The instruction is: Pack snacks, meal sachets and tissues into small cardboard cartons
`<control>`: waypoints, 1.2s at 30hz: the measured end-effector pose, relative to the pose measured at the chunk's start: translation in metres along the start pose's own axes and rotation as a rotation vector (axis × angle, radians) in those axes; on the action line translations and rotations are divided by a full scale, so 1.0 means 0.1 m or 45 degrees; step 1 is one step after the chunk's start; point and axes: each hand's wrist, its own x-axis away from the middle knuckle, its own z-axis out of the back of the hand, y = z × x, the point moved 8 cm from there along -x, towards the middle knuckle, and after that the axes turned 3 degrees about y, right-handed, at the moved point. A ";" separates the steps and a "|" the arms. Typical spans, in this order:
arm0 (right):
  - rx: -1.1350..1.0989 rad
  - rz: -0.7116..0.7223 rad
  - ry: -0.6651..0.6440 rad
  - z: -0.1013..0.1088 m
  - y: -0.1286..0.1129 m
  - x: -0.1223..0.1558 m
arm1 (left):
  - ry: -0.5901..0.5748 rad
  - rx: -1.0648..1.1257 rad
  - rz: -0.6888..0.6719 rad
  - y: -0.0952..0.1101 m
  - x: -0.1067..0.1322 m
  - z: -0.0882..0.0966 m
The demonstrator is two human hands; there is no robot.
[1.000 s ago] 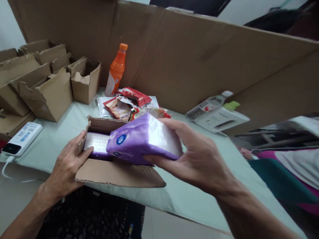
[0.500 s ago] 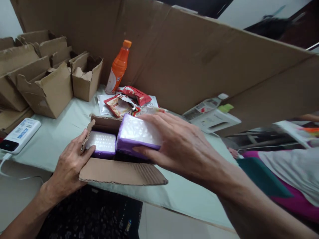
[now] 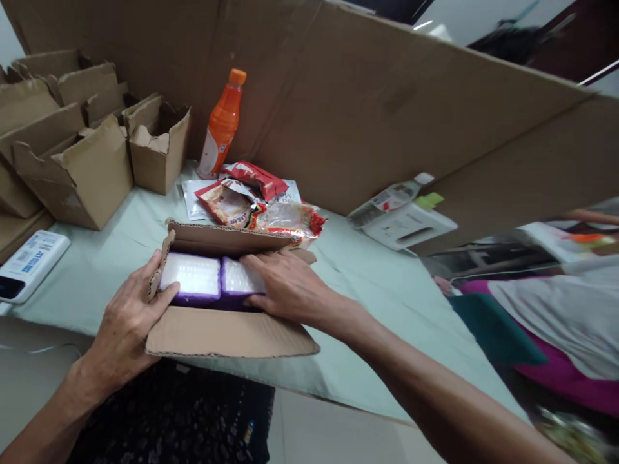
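Note:
In the head view an opened cardboard box (image 3: 232, 332) sits at the near edge of the table, its front flap folded out towards me. Inside it, side by side, are two white-and-purple wrapped packs, the left pack (image 3: 191, 276) and the right pack (image 3: 242, 277). My left hand (image 3: 133, 309) grips the box's left wall, thumb over the edge by the left pack. My right hand (image 3: 285, 283) is closed round the right pack's far end, inside the box; the box's right end is partly hidden behind it.
Open cardboard boxes (image 3: 91, 167) crowd the back left, near a white power bank (image 3: 31, 264). An orange bottle (image 3: 222, 125) and food packets (image 3: 251, 200) lie behind the box. A clear bottle (image 3: 391, 200) leans by a cardboard partition (image 3: 377, 116). Another person (image 3: 546, 309) is at right.
My right hand has lowered the right pack into the box, down beside the left pack. My left hand keeps its hold on the box wall. The view has shifted slightly.

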 end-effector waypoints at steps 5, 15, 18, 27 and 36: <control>-0.007 -0.022 0.052 -0.01 0.02 -0.03 | -0.017 0.050 0.027 -0.02 0.01 -0.01; -0.491 -0.213 1.152 0.58 0.56 1.00 | 0.327 0.104 0.040 0.13 0.04 0.27; -0.605 -0.189 1.044 0.29 0.55 0.98 | 0.333 0.207 -0.009 0.16 0.00 0.23; -0.949 0.053 0.710 0.11 0.43 0.71 | 0.340 0.233 0.342 -0.03 -0.11 0.14; -0.554 0.210 0.684 -0.05 0.37 0.43 | 0.276 -0.041 0.283 -0.01 -0.31 0.12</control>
